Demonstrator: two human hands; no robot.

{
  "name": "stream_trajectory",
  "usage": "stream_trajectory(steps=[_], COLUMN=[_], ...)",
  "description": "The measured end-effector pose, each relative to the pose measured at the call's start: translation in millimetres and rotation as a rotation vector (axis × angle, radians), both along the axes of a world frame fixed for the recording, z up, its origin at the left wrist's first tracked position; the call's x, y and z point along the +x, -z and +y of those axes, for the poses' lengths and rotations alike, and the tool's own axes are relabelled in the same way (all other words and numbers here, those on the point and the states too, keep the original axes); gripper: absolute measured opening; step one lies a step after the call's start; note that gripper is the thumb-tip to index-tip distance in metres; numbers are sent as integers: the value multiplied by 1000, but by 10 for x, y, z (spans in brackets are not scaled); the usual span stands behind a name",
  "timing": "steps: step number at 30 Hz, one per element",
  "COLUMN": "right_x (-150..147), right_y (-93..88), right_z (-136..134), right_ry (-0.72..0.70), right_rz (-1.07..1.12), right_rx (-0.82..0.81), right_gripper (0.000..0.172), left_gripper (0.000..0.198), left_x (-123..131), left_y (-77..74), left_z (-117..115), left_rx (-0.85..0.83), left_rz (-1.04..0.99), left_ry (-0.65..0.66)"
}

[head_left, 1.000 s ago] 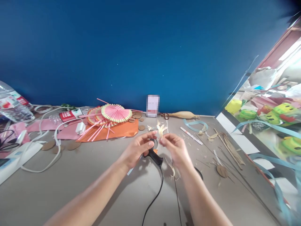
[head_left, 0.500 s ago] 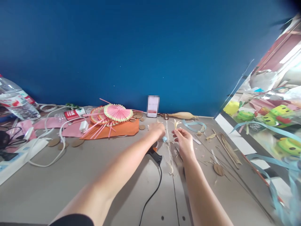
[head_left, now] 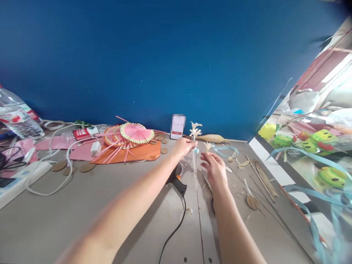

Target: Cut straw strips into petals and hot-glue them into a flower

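Near the middle of the table, my left hand (head_left: 184, 146) pinches a pale husk-like flower (head_left: 195, 130) that stands upright, with a bit of light blue just below the fingertips. My right hand (head_left: 215, 165), a little to its right, holds a smaller cream flower (head_left: 208, 146) between thumb and fingers. The two flowers are apart. A black glue gun (head_left: 178, 183) with a cable lies beneath my left forearm, partly hidden by it. Whitish fibres or threads hang down below the left fingertips.
A phone (head_left: 177, 126) leans against the blue wall. Pink paper fans (head_left: 136, 132) lie on orange material at left, near a power strip (head_left: 24, 183) and plastic bottles (head_left: 20, 117). Dry husks (head_left: 265, 178), thin stems, a cardboard disc (head_left: 252, 202) and blue ribbon (head_left: 227, 149) lie at right.
My left hand has turned and risen slightly, and a pale flower now shows upright in its fingertips. My right hand still holds its smaller flower, slightly farther right in view.
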State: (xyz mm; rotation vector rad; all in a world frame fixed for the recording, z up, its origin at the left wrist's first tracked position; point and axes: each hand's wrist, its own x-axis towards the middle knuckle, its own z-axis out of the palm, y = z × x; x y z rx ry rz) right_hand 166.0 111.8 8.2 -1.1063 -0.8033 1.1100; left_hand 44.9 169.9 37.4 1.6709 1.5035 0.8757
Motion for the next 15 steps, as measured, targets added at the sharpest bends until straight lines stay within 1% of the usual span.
stream_trajectory(steps=[1, 2, 3, 4, 5, 7, 9, 11, 13, 15], right_x=[-13, -32, -56, -87, -124, -214, -317, -415, -488, -525], right_y=[-40, -81, -118, -149, -174, -199, -198, -185, -170, -157], right_z=[-33, -74, -119, -166, -213, -300, -371, -426, -464, -485], right_ry=[-75, -173, -282, -389, -478, -599, -636, -613, -569, -559], right_rz=[67, 138, 195, 230, 240, 230, 218, 220, 226, 228], right_rx=[8, 16, 21, 24, 28, 30, 30, 36, 42, 32], right_gripper=[15, 16, 17, 18, 18, 17, 17, 17, 17, 17], left_gripper=[32, 33, 33, 32, 30, 28, 25, 24, 21, 18], left_x=[-71, -149, -231, -312, -392, -531, -633, -694, -722, -725], left_y=[-52, -94, -126, -149, -163, -167, -148, -114, -71, -21], left_z=[-70, -150, -238, -329, -420, -589, -725, -819, -873, -894], left_rx=[25, 43, 58, 83, 117, 157, 186, 187, 159, 131], left_rz=[-92, -335, -532, -660, -733, -768, -801, -840, -861, -884], left_ry=[3, -7, -12, -7, -5, 12, -6, -16, -12, -24])
